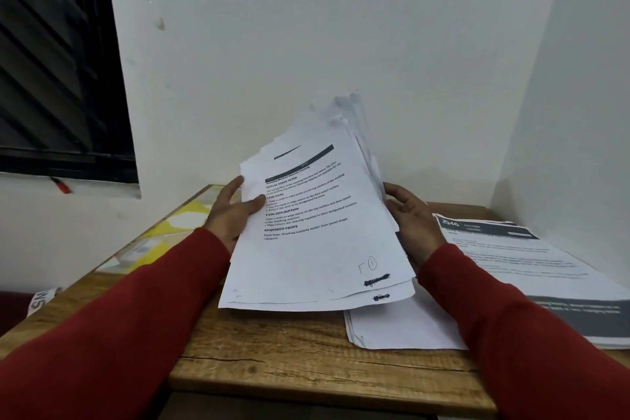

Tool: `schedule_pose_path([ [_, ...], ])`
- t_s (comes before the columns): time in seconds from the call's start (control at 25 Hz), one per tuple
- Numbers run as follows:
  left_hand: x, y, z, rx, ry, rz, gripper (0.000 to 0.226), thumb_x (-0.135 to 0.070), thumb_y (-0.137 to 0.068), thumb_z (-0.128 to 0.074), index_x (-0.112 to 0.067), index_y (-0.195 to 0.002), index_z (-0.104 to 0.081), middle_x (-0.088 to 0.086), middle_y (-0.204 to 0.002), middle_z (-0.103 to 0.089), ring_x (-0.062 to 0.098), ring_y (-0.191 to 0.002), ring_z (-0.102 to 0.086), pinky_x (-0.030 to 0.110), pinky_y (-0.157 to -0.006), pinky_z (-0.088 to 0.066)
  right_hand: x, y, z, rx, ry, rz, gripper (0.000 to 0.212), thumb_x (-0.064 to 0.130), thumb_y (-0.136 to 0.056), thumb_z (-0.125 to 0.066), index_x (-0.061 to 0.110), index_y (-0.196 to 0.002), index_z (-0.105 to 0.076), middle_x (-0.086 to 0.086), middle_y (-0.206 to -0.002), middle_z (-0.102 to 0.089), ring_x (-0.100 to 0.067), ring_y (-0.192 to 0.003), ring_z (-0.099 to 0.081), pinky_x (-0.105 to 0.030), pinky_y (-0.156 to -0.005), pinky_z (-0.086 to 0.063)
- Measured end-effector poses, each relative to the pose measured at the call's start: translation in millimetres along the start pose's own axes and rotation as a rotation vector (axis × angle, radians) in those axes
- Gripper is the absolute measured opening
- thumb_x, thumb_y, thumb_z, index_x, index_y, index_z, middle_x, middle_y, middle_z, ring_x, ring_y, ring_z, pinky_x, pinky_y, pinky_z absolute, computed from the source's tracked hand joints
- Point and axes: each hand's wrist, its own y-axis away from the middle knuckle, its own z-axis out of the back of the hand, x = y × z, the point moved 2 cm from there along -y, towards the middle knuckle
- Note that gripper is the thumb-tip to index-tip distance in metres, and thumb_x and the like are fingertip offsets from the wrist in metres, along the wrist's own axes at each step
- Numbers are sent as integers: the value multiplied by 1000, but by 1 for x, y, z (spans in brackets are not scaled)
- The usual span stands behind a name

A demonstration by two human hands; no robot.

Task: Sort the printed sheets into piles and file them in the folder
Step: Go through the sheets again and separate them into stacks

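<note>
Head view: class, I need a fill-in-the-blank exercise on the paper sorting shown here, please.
1. The stack of sheets is held up by ____ hands.
2. The person's sleeves are ____ in colour.
3. The handwritten letter beside the circled 1 on the top sheet is ____.
4. The table is made of ____.

Missing words: both; red; F; wood

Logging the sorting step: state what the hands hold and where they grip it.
Both hands hold one fanned stack of printed sheets, raised above the table. The left hand pinches its left edge, thumb on top; the right hand supports its right edge.
</note>
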Motion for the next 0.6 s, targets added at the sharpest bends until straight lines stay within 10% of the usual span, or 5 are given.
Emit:
schedule_pose_path([
  [0.28,-7,6,-12,-26,-169,-194,92,-5,-94,-63,-31,-157,-1,3,-133,-53,24,-108,-60,35,-77,-51,10,0,-1,135,-23,-175,40,45,-94,-58,11,-113,-69,-11,-106,-74,-29,-94,-72,-40,-86,-57],
  [0.36,-15,11,-16,-3,-166,-264,90,-11,-98,-60,-32,-156,5,1,-126,-58,21,-105,-63,33,-78,-52,10,0,-2,130,121,-88,45,27,-88,-72,10,-127,-57,-14,-118,-70,-34,-106,-68,-48,-93,-55],
  [0.6,-67,40,-24,157,-256,-499,48,-3,-97,-58,-15,-139,-38,9,-128,-63,21,-112,-65,49,-100,-51,49,9,-36,40,306,175,37,0,-87,-68,24,-112,-57,-5,-113,-71,-24,-104,-69,-46,-96,-54],
])
